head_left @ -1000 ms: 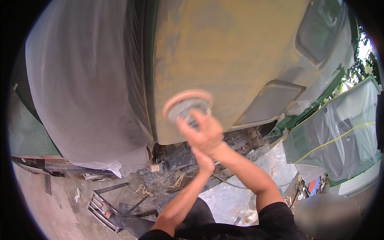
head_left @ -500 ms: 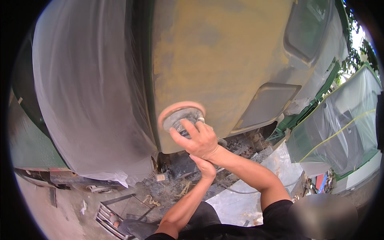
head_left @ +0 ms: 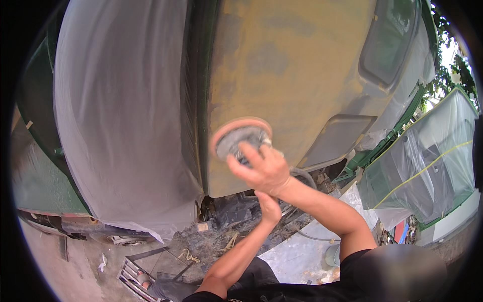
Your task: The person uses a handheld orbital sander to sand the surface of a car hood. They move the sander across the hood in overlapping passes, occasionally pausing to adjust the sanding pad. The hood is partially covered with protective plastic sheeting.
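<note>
A round sander (head_left: pixel 232 142) with an orange pad rim and grey body lies against the lower left of a yellow and grey vehicle panel (head_left: pixel 289 75). My right hand (head_left: pixel 266 171) is closed over its body from above, fingers spread across the top. Just below the right wrist, my left hand (head_left: pixel 269 209) closes around the tool's rear part, its thumb pointing up; most of its fingers are hidden. From behind the hands a grey hose (head_left: pixel 303 173) curves off to the right. The pad's edge is blurred.
Thin plastic sheeting (head_left: pixel 121 110) covers the body section left of the panel. A wrapped green part (head_left: pixel 422 161) stands at right. Below are a metal sheet (head_left: pixel 297 251), a bucket (head_left: pixel 332 255), a metal frame (head_left: pixel 136 267) under my foot, and dark debris (head_left: pixel 236 214).
In the picture, both hands and the sander sit slightly further right, and the sander a little higher. The view has shifted, moving the panel's left edge right too. The grip is unchanged.
</note>
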Demonstrator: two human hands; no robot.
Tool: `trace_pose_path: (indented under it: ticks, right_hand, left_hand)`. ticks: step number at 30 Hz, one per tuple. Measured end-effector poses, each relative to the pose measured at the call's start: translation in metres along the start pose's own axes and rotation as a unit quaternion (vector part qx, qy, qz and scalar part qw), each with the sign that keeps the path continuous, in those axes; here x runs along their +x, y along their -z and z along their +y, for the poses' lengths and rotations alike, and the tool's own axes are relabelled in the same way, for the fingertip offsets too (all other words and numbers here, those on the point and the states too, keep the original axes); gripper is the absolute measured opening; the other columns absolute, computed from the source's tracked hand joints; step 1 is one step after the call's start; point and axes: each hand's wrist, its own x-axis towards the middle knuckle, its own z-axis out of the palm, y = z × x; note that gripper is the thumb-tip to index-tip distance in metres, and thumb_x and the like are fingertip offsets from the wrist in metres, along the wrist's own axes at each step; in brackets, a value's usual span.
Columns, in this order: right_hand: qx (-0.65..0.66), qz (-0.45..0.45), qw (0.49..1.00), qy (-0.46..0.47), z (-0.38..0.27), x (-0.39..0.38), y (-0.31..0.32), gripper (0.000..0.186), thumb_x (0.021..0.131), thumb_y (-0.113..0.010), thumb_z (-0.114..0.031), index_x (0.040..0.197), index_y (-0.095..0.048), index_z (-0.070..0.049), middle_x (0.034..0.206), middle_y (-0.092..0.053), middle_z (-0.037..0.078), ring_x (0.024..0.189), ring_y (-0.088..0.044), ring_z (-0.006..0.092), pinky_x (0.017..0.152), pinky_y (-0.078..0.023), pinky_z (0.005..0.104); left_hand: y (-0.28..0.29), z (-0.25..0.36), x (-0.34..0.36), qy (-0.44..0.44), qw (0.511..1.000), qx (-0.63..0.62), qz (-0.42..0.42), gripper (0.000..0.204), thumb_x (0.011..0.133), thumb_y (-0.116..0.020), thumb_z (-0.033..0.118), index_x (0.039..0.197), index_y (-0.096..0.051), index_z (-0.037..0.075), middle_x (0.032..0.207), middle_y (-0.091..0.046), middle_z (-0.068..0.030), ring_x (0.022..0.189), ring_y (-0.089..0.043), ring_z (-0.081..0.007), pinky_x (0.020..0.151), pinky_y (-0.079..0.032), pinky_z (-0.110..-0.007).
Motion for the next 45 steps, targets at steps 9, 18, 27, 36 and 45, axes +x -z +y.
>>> trace_pose_path:
  ticks: [9,18,27,36,45]
  right_hand:
    - [0.022,0.11,0.989,-0.097,0.082,0.136,0.043,0.044,0.067,-0.081,-0.017,0.109,-0.07,-0.026,0.112,-0.062,0.007,0.073,-0.068,0.03,0.059,-0.057,0.0394]
    - [-0.043,0.125,0.979,-0.156,0.151,0.224,0.13,0.043,0.073,-0.084,-0.016,0.113,-0.07,-0.009,0.107,-0.066,0.015,0.091,-0.069,0.0334,0.078,-0.057,0.0407]
    - [-0.005,0.027,1.0,-0.007,-0.017,-0.001,-0.01,0.037,0.069,-0.074,-0.018,0.104,-0.071,-0.029,0.109,-0.062,0.003,0.067,-0.058,0.017,0.053,-0.049,0.0284]
    - [0.032,0.101,0.99,-0.093,0.055,0.113,0.025,0.036,0.076,-0.071,-0.014,0.109,-0.069,-0.028,0.11,-0.061,0.006,0.068,-0.064,0.0249,0.051,-0.054,0.0353]
    - [0.021,0.19,0.976,-0.109,0.21,0.286,0.14,0.046,0.076,-0.083,-0.015,0.118,-0.068,-0.005,0.109,-0.065,0.02,0.099,-0.067,0.0364,0.087,-0.057,0.0436]
  left_hand:
    - [-0.095,0.121,0.127,-0.21,0.94,0.235,-0.13,0.059,0.116,-0.027,0.039,0.148,-0.045,-0.006,0.145,-0.057,-0.0246,0.136,-0.054,-0.0331,0.114,-0.04,-0.042]
    - [-0.23,0.207,0.171,-0.094,0.963,0.181,-0.174,0.061,0.112,-0.041,0.044,0.146,-0.037,-0.005,0.139,-0.055,-0.0306,0.125,-0.058,-0.041,0.105,-0.044,-0.045]
    - [0.05,-0.007,0.006,-0.006,0.998,0.068,-0.018,0.084,0.11,-0.018,0.065,0.166,-0.011,0.003,0.169,-0.023,-0.0112,0.156,-0.025,-0.0255,0.127,-0.022,-0.041]
    - [-0.073,0.098,0.124,-0.232,0.948,0.198,-0.093,0.071,0.113,-0.025,0.05,0.157,-0.028,-0.006,0.157,-0.04,-0.0215,0.147,-0.038,-0.0302,0.122,-0.029,-0.041]
    - [-0.275,0.24,0.228,-0.164,0.949,0.207,-0.175,0.063,0.107,-0.052,0.047,0.149,-0.043,0.001,0.144,-0.06,-0.0214,0.135,-0.056,-0.0367,0.116,-0.037,-0.048]
